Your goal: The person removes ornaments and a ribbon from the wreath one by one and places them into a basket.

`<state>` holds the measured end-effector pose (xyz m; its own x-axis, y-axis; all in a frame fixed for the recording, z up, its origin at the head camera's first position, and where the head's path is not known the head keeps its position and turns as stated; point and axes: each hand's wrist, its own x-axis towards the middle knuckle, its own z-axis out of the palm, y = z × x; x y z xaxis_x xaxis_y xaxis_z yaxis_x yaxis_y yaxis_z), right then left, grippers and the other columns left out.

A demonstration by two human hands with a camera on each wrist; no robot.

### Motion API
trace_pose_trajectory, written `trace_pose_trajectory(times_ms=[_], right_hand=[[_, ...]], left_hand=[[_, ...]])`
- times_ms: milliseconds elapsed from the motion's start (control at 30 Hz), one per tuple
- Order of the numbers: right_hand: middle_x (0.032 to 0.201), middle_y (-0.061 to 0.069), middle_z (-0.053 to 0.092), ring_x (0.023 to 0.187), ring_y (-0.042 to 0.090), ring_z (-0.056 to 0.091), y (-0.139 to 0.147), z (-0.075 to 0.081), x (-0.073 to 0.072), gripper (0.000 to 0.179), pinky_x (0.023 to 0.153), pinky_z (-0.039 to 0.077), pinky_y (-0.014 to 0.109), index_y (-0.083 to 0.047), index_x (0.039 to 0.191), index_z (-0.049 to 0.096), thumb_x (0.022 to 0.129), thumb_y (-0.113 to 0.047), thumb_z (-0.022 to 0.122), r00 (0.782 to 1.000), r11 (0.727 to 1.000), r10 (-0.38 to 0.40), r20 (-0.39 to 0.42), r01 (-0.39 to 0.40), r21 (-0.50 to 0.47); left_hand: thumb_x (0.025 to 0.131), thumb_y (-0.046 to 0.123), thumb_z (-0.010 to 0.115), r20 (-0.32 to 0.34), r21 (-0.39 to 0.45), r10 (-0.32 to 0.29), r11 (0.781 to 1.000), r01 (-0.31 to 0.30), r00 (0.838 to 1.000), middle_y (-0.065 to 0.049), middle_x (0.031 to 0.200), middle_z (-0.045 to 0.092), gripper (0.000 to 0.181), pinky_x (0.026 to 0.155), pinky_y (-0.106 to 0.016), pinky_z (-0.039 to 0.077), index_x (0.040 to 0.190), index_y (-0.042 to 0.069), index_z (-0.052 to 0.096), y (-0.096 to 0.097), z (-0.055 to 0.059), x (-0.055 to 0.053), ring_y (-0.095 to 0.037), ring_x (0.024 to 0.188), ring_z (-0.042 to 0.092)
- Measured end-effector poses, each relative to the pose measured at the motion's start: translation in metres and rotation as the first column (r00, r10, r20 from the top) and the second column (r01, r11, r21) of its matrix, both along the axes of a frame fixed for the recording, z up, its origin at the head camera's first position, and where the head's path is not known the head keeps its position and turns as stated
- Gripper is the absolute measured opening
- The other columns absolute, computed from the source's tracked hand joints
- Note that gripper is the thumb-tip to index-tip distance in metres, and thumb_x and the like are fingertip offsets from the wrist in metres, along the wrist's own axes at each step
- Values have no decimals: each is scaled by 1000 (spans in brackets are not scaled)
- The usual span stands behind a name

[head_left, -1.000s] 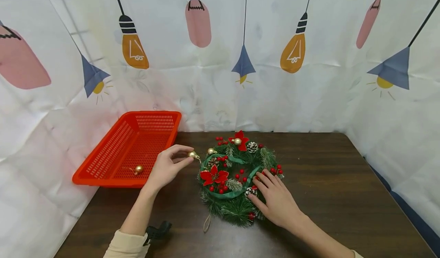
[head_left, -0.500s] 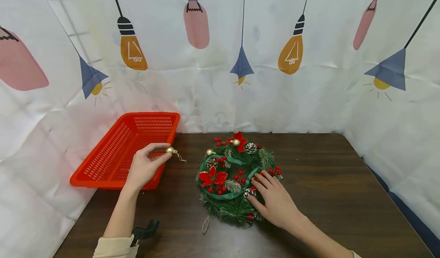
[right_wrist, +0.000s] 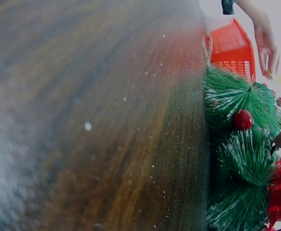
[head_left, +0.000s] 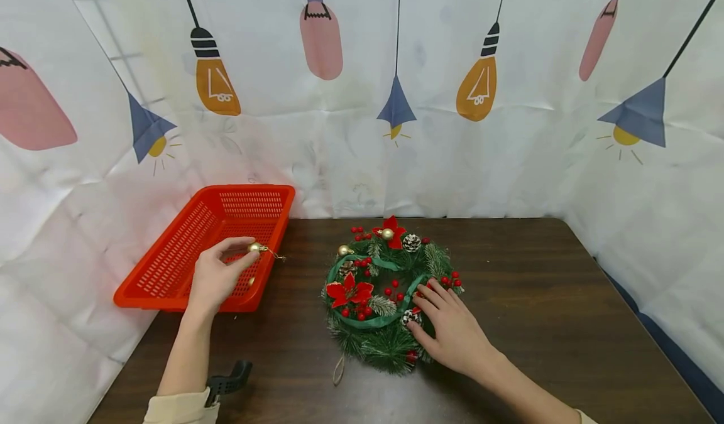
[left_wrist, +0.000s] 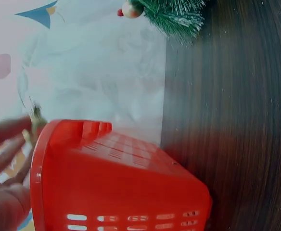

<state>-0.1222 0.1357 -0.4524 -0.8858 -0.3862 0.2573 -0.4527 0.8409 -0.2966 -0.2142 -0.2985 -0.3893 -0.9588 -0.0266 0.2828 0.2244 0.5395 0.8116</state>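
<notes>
Between thumb and fingers my left hand (head_left: 217,274) pinches a small gold ball ornament (head_left: 256,247) with a loop of gold thread trailing to the right. That hand is over the red plastic basket (head_left: 170,303), near its right rim; the left wrist view shows the ornament blurred beside the rim. A green wreath (head_left: 390,345) lies on the table, dressed with red poinsettias (head_left: 349,291), pine cones (head_left: 411,243), red berries, gold balls (head_left: 344,250) and a green ribbon (head_left: 370,322). My right hand (head_left: 452,333) rests with spread fingers on the wreath's right side.
The dark wooden table (head_left: 526,298) extends right of the wreath. A twine loop (head_left: 338,370) sticks out at the wreath's lower left. Behind stands a white curtain (head_left: 351,160) with printed lamps. A black strap piece (head_left: 229,380) juts from the left wrist.
My left hand has moved left with the gold ornament, from beside the wreath to over the red basket. The right hand has stayed on the wreath.
</notes>
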Motion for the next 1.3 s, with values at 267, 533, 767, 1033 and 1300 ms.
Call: trace_pose_trajectory(times_ms=[267,533,767,1033,1300], right_hand=[[149,15,54,147,38,35,1,0,0,52,115,31,61,-5,135,67,100,-43,65,1000,1000,-3,-25,3,-1],[148,15,55,147,37,35,3,1,0,53,115,31,61,-5,134,67,99,-44,66,1000,1000,-14,-26,14,0],[146,15,56,147,37,36,2,3,-1,53,115,31,60,-5,134,67,99,-44,66,1000,1000,-15,-23,15,-5],[146,16,56,147,37,36,2,4,-1,52,115,31,61,-5,134,67,98,-43,67,1000,1000,-17,-21,16,-13],[146,16,56,147,38,36,2,4,-1,52,115,31,60,-4,134,67,99,-42,66,1000,1000,-9,-20,9,-13]], left_hand=[[99,35,71,76,-7,68,998,-68,995,-14,123,68,44,67,-22,49,134,8,67,-10,1,1,-10,95,59],[101,34,69,153,-22,132,991,-131,979,-18,127,67,45,65,-25,55,137,7,65,-19,-1,1,-8,92,61],[103,26,66,181,-86,170,984,-157,969,-22,127,66,40,61,-29,54,136,5,65,-29,-1,1,-15,89,65],[102,24,67,182,-142,154,981,-129,971,-25,125,67,39,66,-24,53,135,2,65,-35,-1,-1,-33,107,63],[103,38,64,189,-142,140,983,-114,972,-25,131,64,49,69,-26,52,138,3,63,-32,3,1,-36,106,61]])
